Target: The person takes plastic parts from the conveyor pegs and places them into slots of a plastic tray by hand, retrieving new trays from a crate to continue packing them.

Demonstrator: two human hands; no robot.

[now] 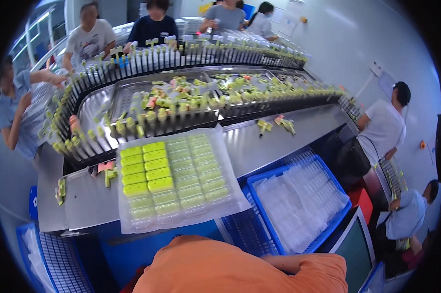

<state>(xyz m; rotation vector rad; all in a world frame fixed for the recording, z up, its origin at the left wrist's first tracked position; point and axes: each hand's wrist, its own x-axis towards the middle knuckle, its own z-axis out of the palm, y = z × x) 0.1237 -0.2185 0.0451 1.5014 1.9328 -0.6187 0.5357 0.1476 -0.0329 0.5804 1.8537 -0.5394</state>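
Neither of my hands shows. My orange-clad torso [220, 266] fills the bottom, and a bit of my bare right arm [285, 264] shows beside it, its hand hidden. Just in front of me a translucent plastic tray [235, 195] lies on the steel table edge, sticking out over it. Bright yellow-green rectangular pieces [157, 173] sit in two columns at its upper left. Paler green shows through the other cells; I cannot tell whether that is a layer beneath.
Beyond the tray runs a looping conveyor [166, 118] carrying upright holders with yellow-green parts. Inside it, steel trays [127, 97] hold loose green and pink parts. A blue crate [348, 204] of clear trays stands at right, another blue basket [59, 254] at lower left. Several people work around.
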